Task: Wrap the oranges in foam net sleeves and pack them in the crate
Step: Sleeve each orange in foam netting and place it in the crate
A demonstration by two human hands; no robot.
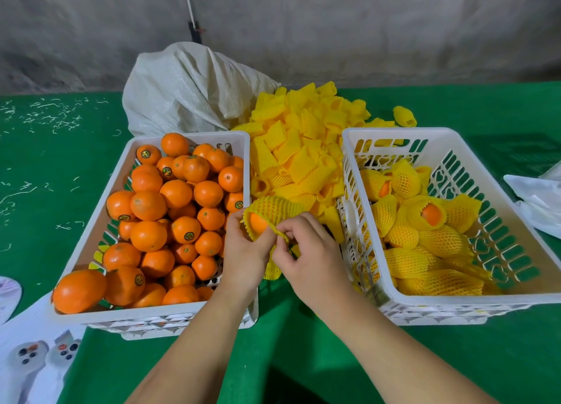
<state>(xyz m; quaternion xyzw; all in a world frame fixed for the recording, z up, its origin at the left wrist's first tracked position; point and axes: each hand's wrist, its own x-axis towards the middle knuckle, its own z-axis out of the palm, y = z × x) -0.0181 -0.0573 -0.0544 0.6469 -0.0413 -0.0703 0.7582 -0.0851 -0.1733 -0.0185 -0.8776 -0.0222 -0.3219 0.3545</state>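
Observation:
Between the two crates, my left hand (pixel 244 252) holds an orange (pixel 258 223) that sits partly inside a yellow foam net sleeve (pixel 274 208). My right hand (pixel 306 252) pinches the sleeve's near edge beside the orange. The left white crate (pixel 91 218) is full of bare oranges (pixel 170 209). The right white crate (pixel 516 209) holds several oranges wrapped in yellow sleeves (pixel 425 221).
A heap of loose yellow sleeves (pixel 303 136) lies between the crates toward the back, spilling from a white woven sack (pixel 188 91). The table has a green cover (pixel 45 167). White bags (pixel 537 197) lie at the right edge, printed paper (pixel 30 361) at the lower left.

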